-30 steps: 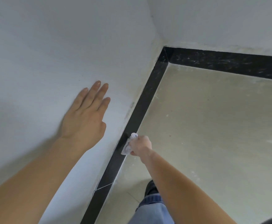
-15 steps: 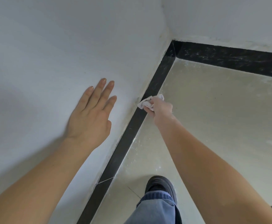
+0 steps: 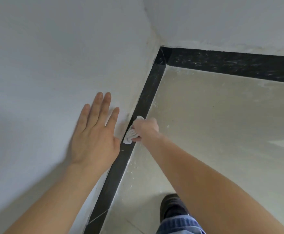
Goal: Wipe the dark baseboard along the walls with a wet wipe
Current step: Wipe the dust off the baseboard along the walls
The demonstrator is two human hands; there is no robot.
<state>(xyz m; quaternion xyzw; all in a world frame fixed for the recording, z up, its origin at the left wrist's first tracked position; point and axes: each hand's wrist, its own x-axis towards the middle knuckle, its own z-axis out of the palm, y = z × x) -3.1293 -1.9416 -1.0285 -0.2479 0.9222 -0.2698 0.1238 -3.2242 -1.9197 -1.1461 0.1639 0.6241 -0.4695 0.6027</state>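
A dark speckled baseboard [image 3: 148,97] runs along the foot of the left wall to the corner. A second stretch [image 3: 230,65] continues right along the far wall. My right hand [image 3: 146,128] is closed around a crumpled white wet wipe [image 3: 130,135] and presses it against the left baseboard, about midway along it. My left hand [image 3: 95,132] lies flat on the white wall just left of the wipe, fingers spread and pointing up toward the corner. It holds nothing.
The white walls [image 3: 53,56] meet at a corner at upper middle. A pale beige tiled floor [image 3: 213,124] spreads to the right, dusty near the baseboard. My dark shoe [image 3: 170,206] and blue jeans leg [image 3: 178,225] stand at the bottom edge.
My right hand swept the wipe forward along the baseboard toward the corner, then came partway back toward me. The left hand stayed flat on the wall.
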